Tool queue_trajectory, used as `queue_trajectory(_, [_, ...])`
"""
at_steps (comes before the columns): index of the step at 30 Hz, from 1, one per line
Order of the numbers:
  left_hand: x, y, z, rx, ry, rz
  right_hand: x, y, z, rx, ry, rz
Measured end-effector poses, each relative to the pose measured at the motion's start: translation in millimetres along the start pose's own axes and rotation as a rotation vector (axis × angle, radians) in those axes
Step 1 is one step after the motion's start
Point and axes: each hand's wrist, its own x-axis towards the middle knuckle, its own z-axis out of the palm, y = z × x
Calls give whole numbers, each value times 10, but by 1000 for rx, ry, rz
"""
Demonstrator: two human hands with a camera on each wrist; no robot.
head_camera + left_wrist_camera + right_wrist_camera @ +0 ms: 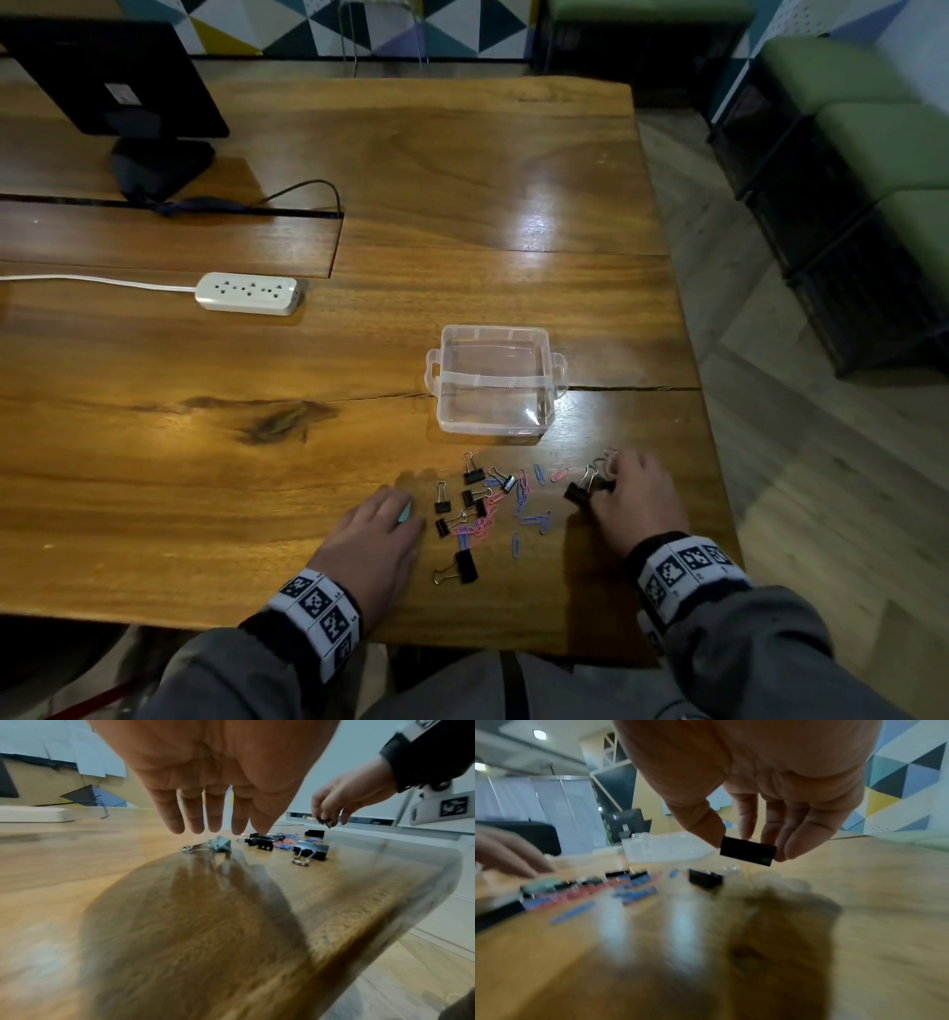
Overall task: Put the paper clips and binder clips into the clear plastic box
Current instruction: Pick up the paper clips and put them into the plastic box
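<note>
The clear plastic box (495, 380) stands open and empty on the wooden table. Before it lies a scatter of black binder clips (472, 475) and pink and blue paper clips (521, 496). My right hand (634, 493) pinches a black binder clip (748, 851) between thumb and fingers, just above the table; another black clip (706, 880) lies under it. My left hand (382, 529) hovers with straight fingers (213, 817) over a grey-green binder clip (219, 845), not touching it in the left wrist view.
A white power strip (249, 292) with its cord lies to the left. A black monitor (118, 77) stands at the back left. The table's right edge (719, 462) is close to my right hand. Green seats (873, 128) stand on the floor to the right.
</note>
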Motion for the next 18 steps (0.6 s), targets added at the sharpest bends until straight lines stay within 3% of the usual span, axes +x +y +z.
queue_trajectory(4, [52, 186, 49, 34, 10, 188, -99, 79, 36, -172, 24, -76])
queue_trajectory(7, [53, 240, 85, 49, 7, 207, -297, 20, 104, -289, 15, -317])
queue_trajectory(10, [11, 196, 109, 56, -12, 178, -465, 4, 311, -306, -93, -560])
queue_trajectory(15, [-17, 104, 37, 85, -10, 137, -450, -121, 465, -312, -161, -607])
queue_trajectory(18, [-25, 143, 47, 94, 13, 179, -378, -232, 471, -349, -189, -547])
